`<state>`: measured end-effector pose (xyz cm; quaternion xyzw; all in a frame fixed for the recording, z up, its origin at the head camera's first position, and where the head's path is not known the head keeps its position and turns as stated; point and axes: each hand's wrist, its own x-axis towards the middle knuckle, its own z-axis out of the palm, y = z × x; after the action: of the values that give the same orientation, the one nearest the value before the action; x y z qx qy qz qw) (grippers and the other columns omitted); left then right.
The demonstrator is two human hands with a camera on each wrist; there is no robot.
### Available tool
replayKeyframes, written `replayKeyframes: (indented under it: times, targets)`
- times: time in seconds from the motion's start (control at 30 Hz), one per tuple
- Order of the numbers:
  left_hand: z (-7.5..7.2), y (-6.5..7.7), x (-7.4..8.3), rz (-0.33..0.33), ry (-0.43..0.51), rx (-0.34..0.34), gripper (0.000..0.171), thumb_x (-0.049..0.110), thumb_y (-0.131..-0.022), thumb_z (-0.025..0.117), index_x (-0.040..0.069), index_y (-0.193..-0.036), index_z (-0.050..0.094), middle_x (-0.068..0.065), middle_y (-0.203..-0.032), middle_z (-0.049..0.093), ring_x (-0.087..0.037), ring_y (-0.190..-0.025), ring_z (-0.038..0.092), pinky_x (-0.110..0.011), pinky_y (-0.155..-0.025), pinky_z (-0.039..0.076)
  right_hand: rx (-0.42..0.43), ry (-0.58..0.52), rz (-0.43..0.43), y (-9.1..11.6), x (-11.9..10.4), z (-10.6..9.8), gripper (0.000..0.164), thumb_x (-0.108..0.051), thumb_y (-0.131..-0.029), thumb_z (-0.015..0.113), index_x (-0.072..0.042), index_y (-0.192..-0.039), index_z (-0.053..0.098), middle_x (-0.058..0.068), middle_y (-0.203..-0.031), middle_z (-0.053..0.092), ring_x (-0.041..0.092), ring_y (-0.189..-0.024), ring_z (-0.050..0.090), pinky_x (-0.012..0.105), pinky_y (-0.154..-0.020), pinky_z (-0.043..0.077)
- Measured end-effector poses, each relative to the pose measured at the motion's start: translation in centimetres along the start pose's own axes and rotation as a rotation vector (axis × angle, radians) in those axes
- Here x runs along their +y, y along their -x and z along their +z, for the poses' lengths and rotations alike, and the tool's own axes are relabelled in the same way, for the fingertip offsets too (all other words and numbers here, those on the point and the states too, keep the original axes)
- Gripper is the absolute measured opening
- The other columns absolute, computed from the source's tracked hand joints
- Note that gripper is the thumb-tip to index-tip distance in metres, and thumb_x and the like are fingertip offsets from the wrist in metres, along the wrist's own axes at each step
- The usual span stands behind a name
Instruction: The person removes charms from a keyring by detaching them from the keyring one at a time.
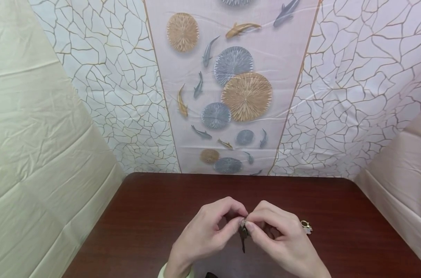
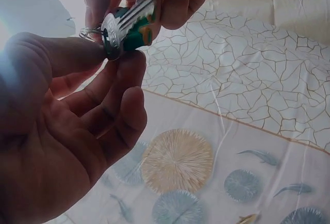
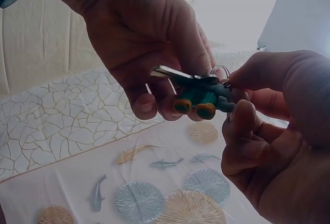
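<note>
Both hands meet above the table, working on a small bunch: a silver key [image 2: 136, 16], a metal key ring [image 3: 221, 72] and a green toy figure charm [image 3: 195, 100] with orange feet. My left hand [image 1: 208, 227] pinches the key by its round head, beside the ring, with thumb and fingers. Opposite it, my right hand [image 1: 283, 235] pinches the key ring between thumb and forefinger, where the charm joins it. The key's toothed blade points away from the ring, alongside the charm. In the head view the bunch hangs dark between the fingertips.
On the dark red wooden table [image 1: 144, 216], a gold-coloured ring with a small pale charm [image 1: 307, 227] lies just beyond the right hand. A black object [image 1: 211, 275] shows at the bottom edge. Patterned cloth [image 1: 217, 154] hangs behind, with plain cloth at both sides.
</note>
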<state>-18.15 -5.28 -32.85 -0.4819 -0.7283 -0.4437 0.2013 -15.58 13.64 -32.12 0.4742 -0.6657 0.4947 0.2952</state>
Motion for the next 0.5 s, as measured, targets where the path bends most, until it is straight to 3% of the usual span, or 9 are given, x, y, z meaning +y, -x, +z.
replayKeyframes:
  times: [0.2, 0.5]
  targets:
    - [-0.14, 0.01, 0.03, 0.036, -0.037, 0.003, 0.015, 0.001, -0.092, 0.062, 0.014, -0.100, 0.061, 0.006, -0.088, 0.063, 0.002, -0.075, 0.055, -0.005, -0.068, 0.046, -0.002, 0.011, 0.005, 0.04, -0.01, -0.05, 0.029, 0.019, -0.077, 0.066, -0.007, -0.090, 0.065, -0.001, -0.077, 0.055, 0.003, -0.068, 0.047, 0.013, -0.050, 0.036]
    - [-0.12, 0.19, 0.22, -0.064, -0.015, 0.046, 0.020, -0.001, -0.082, 0.063, 0.018, -0.083, 0.058, 0.009, -0.073, 0.060, 0.007, -0.067, 0.050, -0.009, -0.059, 0.047, -0.033, 0.011, 0.017, 0.12, -0.08, -0.01, 0.028, 0.017, -0.078, 0.067, -0.008, -0.091, 0.065, -0.002, -0.077, 0.054, 0.003, -0.067, 0.048, 0.011, -0.052, 0.039]
